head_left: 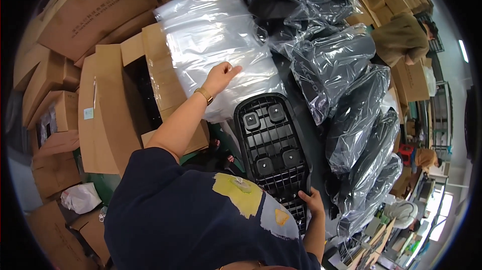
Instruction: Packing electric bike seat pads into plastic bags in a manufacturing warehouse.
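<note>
My left hand (pixel 223 76) reaches over a stack of clear plastic bags (pixel 201 29). Its thumb and fingers are pinched together at the top film; how much film is between them is hard to see. Closer to me lies a long black plastic panel (pixel 271 134), rounded at its far end. Its ribbed underside faces up, with several square pads screwed on. My right hand (pixel 314 202) grips the panel's near right edge, thumb on top, the other fingers partly hidden.
Several black parts wrapped in clear plastic (pixel 356 119) line the right side. An open cardboard box (pixel 115 114) stands at my left, with more cartons (pixel 100 11) behind it. A white bag (pixel 80 197) rests at lower left. A person in brown (pixel 401 39) is at far right.
</note>
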Demonstrator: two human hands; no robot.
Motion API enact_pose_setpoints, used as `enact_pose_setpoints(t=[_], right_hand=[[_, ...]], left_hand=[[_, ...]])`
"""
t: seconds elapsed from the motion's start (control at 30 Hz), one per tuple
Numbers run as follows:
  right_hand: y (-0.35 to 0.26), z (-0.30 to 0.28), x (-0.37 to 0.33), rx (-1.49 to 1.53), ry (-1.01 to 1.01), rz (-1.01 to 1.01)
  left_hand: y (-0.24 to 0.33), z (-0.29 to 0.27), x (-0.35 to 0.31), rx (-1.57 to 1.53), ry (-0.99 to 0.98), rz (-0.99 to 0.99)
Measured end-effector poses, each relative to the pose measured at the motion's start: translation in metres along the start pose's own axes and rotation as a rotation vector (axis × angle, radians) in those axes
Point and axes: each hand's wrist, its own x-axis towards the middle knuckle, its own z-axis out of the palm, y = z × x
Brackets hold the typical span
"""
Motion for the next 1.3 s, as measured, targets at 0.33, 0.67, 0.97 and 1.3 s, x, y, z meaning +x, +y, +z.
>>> enact_pose_setpoints(t=[0.33, 0.67, 0.97, 1.3], right_hand=[[-0.055, 0.015, 0.030, -0.018, 0.371, -0.555], [-0.221, 0.171, 0.093, 0.032, -0.160, -0.719], [-0.239, 0.174, 0.143, -0.247, 0.027, -0.761], [-0.340, 0.156, 0.128, 0.053, -0.041, -0.663]], left_hand=[[0.029, -0.040, -0.053, -0.755, -0.056, -0.126], [0.040, -0.003, -0.113, -0.695, -0.223, 0.027], [-0.004, -0.078, -0.106, -1.647, -0.391, 0.121], [-0.026, -0.074, -0.132, 0.521, 0.570, 0.360]])
